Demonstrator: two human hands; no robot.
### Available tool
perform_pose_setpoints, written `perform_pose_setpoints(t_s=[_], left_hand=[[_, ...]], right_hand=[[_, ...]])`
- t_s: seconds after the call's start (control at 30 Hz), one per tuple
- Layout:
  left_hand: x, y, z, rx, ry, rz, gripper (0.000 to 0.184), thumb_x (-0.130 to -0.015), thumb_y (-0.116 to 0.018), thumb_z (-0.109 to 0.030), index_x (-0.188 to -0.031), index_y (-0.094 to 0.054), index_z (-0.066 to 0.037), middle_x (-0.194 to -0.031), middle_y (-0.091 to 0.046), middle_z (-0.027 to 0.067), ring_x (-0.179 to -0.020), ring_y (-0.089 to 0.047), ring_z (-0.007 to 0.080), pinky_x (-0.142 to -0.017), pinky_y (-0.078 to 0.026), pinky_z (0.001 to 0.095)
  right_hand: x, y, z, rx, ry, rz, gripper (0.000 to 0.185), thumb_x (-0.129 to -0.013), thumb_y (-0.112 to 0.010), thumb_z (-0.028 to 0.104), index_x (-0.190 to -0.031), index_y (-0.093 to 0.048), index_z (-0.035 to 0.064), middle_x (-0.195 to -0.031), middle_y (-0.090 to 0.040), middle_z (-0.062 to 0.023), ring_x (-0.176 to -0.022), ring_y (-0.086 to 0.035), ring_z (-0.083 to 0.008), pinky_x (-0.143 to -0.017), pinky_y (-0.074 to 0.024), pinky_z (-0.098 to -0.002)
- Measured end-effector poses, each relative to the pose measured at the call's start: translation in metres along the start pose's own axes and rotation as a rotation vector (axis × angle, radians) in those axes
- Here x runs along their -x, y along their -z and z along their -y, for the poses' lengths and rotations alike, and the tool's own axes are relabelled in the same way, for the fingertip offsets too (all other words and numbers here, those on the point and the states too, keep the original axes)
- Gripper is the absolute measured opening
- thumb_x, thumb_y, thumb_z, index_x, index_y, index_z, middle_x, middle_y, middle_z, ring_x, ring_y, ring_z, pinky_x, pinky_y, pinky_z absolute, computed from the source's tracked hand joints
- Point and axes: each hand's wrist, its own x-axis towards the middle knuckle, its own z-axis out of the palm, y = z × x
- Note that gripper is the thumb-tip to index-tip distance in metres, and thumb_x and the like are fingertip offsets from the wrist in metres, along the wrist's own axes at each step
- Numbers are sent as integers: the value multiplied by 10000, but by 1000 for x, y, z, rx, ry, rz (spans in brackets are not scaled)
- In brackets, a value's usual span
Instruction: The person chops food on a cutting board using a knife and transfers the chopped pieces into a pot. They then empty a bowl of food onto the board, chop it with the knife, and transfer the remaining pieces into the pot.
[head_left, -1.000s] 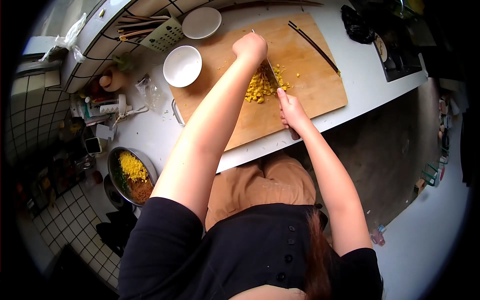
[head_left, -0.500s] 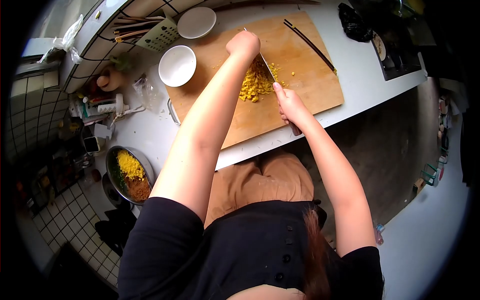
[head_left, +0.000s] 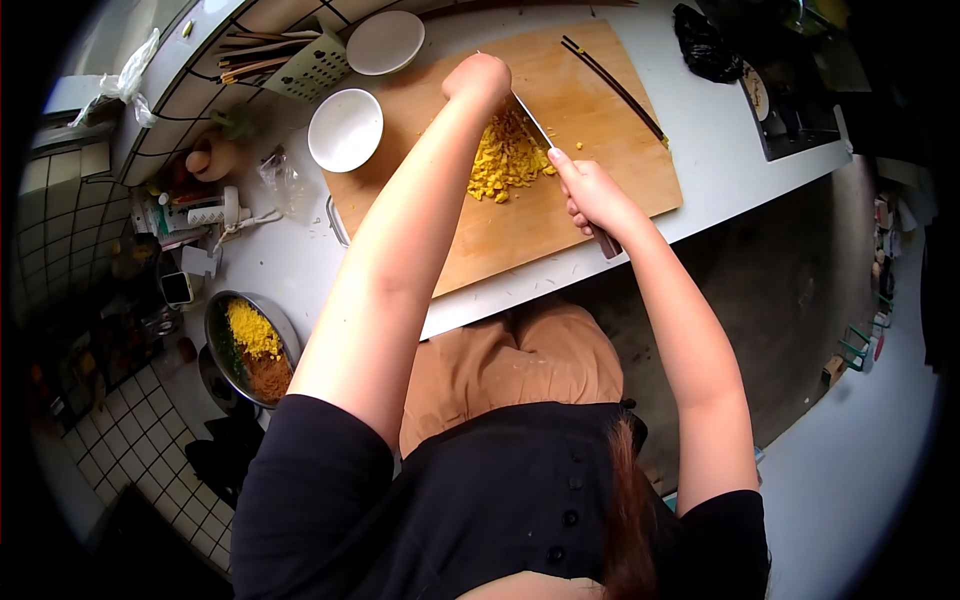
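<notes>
My right hand [head_left: 592, 192] is wrapped around the dark handle of a kitchen knife [head_left: 532, 118], thumb lying along its top near the blade. At the blade's far end my left hand [head_left: 478, 82] is closed on the knife, its fingertips mostly hidden behind the back of the hand. Under and beside the blade lies a heap of chopped yellow food [head_left: 505, 163], perhaps cooked egg, with a few loose bits around it. All this is on a wooden cutting board [head_left: 590, 110].
Black chopsticks [head_left: 615, 88] lie across the board's right side. A white bowl [head_left: 345, 130], a second white dish [head_left: 386, 43] and a green utensil holder [head_left: 308, 67] stand at left. Nearer me, a metal bowl [head_left: 292, 335] holds yellow, green and brown food. A black bag [head_left: 708, 45] sits far right.
The knife handle has swung right and slightly toward me with my right hand, so the blade lies at a flatter slant. My left hand stays at the blade's far end.
</notes>
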Motion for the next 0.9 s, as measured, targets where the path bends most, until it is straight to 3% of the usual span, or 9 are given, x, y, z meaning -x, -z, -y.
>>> perform_pose_setpoints(t_s=[0.1, 0.13, 0.23, 0.37, 0.47, 0.6, 0.7, 0.83, 0.9], left_hand=[[7, 13, -6, 22, 30, 156, 331, -867, -424, -199, -1022, -684, -64, -1044, -673, 112, -955, -640, 304, -789, -506, 382], [9, 2, -5, -114, -60, 26, 313, -863, -436, -195, -997, -691, -72, -1027, -677, 117, -948, -644, 294, -783, -508, 382], [11, -17, -13, -98, -74, -60, 315, -865, -436, -201, -996, -692, -73, -1025, -677, 122, -951, -645, 291, -787, -508, 391], [6, -2, -13, -114, -5, 14, 257, -862, -521, -169, -1028, -706, -106, -1061, -683, 87, -975, -662, 232, -737, -532, 343], [2, 2, -2, -163, -100, 17, 272, -874, -499, -182, -1032, -698, -86, -1064, -678, 101, -984, -652, 269, -749, -530, 365], [19, -7, -6, -55, -86, -58, 373, -908, -390, -257, -1019, -689, -65, -1045, -677, 118, -962, -650, 287, -797, -514, 383], [6, -15, 1, -122, -109, -83, 353, -900, -404, -238, -1007, -692, -65, -1037, -681, 115, -971, -651, 276, -783, -518, 378], [13, 10, 1, -260, -120, 55, 283, -877, -473, -183, -1037, -694, -107, -1043, -683, 90, -966, -657, 255, -758, -528, 372], [12, 3, 9, -171, -108, 14, 298, -880, -448, -198, -1017, -691, -91, -1045, -674, 106, -965, -644, 282, -775, -517, 397]], right_hand=[[0, -6, -5, -56, 15, 4, 521, -943, -391, 555, -714, -374, 88, -515, -353, 7, -391, -363, -108, -363, -344, -280], [-7, -14, -21, -118, 51, 8, 521, -939, -397, 565, -707, -365, 100, -508, -337, 18, -384, -337, -94, -355, -323, -265], [-29, -26, -59, -235, 114, 12, 524, -932, -400, 581, -708, -363, 109, -499, -320, 21, -374, -325, -90, -347, -308, -256], [-12, -20, -29, -193, 50, -10, 527, -926, -408, 586, -718, -368, 103, -512, -348, 10, -373, -343, -96, -347, -328, -261], [1, -20, -8, -111, 28, -23, 523, -929, -406, 581, -720, -366, 102, -511, -347, 10, -372, -351, -98, -346, -335, -263], [-32, -48, -63, -205, 213, -65, 506, -941, -394, 564, -720, -360, 110, -502, -342, 10, -369, -362, -101, -339, -333, -269], [-28, -42, -53, -204, 164, -20, 507, -941, -395, 565, -720, -363, 109, -504, -347, 8, -370, -363, -98, -337, -332, -269], [3, -31, -17, -180, 61, -6, 507, -946, -394, 549, -717, -366, 98, -507, -357, 6, -367, -360, -96, -339, -337, -263], [7, -43, -22, -99, 90, -50, 531, -960, -378, 522, -709, -403, 54, -508, -409, -32, -376, -417, -141, -356, -376, -299]])
